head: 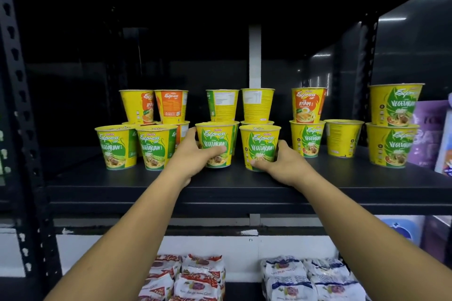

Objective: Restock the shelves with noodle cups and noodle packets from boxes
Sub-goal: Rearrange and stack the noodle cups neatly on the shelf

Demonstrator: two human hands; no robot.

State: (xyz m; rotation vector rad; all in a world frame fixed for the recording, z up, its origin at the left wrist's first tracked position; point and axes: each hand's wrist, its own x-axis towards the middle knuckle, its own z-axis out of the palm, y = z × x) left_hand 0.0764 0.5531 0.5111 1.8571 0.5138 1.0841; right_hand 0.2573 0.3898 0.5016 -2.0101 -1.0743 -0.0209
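Two bare forearms reach up from the bottom edge toward a black shelf (244,184) that carries the noodle cups.

The left hand (195,155) grips a green-and-yellow vegetarian cup (216,144). Its thumb lies across the front and its fingers (191,133) curl round the cup's left side. The right hand (283,162) grips a second vegetarian cup (259,148), thumb low on the front and fingers wrapped round the right side. Both held cups are upright near the middle of the shelf board, just beside each other, with a narrow gap between them.

Behind these two, two more cups (222,105) sit on a raised tier, resting on cups that are mostly hidden.

Left of the hands, two vegetarian cups (115,146) stand in front. Two cups (171,106) are stacked higher behind them, one yellow and one orange.

Right of the hands, an orange-labelled cup (308,104) is stacked on a vegetarian one. Next comes a single cup (343,138) turned label-away, then a stack of two vegetarian cups (393,124).

That makes thirteen cups in plain view. At least four more are partly hidden in the lower back row.

Purple packs (428,134) stand at the far right of the same shelf. On the shelf below lie two piles of noodle packets, red-and-white (195,273) on the left and blue-and-white (305,276) on the right. Both piles are cut off by the frame, so they cannot be counted.
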